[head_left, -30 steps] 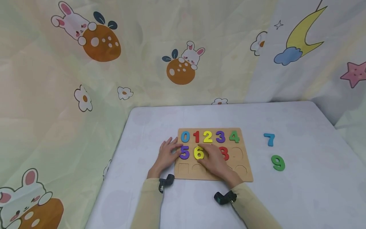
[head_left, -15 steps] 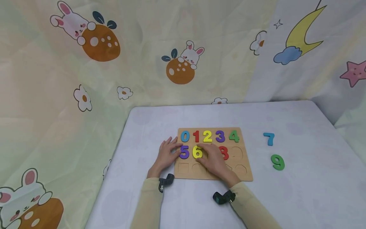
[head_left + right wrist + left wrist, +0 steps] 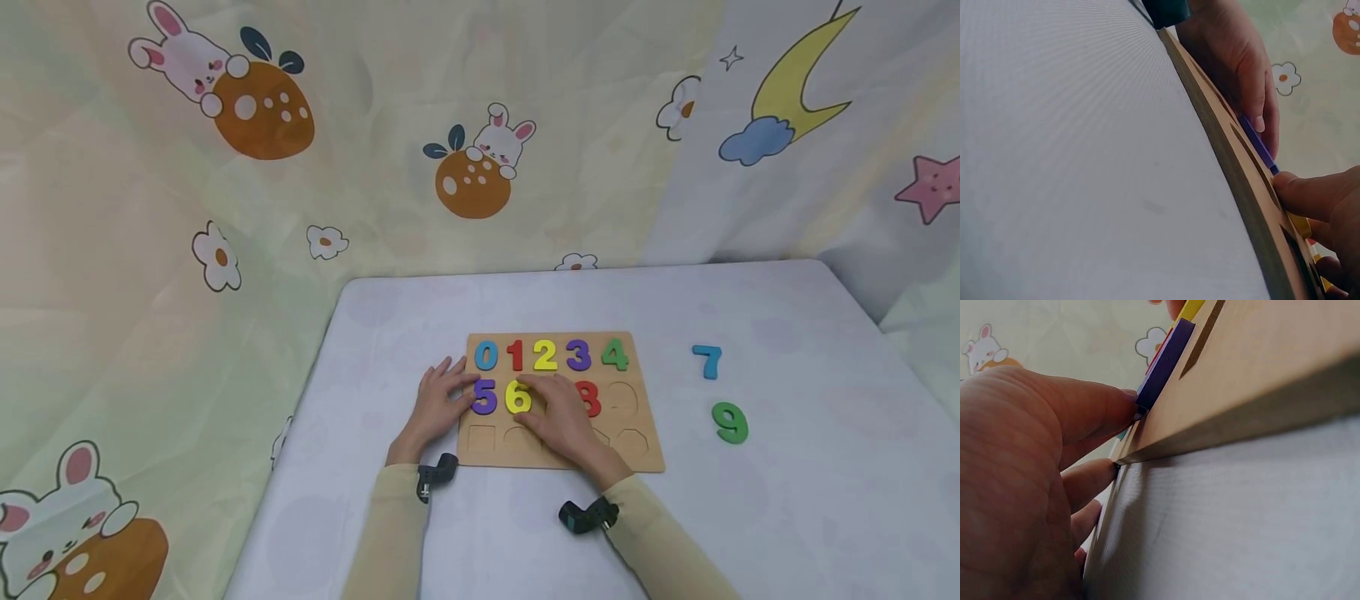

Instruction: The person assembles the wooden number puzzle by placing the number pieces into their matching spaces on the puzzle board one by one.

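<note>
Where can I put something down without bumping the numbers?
The tabletop is bare left of the left hand, behind the board, and right of the blue 7 and green 9. A narrower strip lies between them and the board. It's crowded around both hands: the left hand is at the purple 5, the right hand holds the yellow 6.

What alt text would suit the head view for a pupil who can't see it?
A person's right hand pinches a yellow 6 on a wooden board, while the left hand touches the purple 5 beside it. The numbers 0 to 4 sit in a row above; a blue 7 and green 9 lie right of the board.
</note>
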### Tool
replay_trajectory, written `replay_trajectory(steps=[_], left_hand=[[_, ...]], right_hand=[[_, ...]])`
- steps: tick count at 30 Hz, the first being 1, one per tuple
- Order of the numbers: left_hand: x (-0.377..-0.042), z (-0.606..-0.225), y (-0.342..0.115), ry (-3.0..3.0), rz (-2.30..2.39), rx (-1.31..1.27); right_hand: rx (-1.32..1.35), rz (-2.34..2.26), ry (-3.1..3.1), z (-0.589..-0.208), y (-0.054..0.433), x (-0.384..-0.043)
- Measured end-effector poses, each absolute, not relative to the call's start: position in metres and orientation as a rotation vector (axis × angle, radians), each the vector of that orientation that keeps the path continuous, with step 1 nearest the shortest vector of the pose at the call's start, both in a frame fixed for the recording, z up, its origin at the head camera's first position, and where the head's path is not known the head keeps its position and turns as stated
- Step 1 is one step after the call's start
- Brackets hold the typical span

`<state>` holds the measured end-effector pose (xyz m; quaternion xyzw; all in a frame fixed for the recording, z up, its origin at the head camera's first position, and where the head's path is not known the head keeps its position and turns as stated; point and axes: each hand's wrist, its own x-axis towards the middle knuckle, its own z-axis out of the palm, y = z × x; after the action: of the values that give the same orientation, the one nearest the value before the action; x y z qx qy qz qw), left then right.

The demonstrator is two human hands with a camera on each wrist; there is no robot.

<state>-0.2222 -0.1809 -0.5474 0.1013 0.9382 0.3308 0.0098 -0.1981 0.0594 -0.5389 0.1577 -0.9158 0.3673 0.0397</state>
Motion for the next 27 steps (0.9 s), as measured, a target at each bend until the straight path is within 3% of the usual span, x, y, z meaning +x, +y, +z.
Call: replay_trajectory(steps=[27], left_hand=[[-0.219,-0.542,-0.180,2.921,1.066,0.338]], right_hand=[[0.332,1.274,-2.645,-0.532,0.089,-0.195]])
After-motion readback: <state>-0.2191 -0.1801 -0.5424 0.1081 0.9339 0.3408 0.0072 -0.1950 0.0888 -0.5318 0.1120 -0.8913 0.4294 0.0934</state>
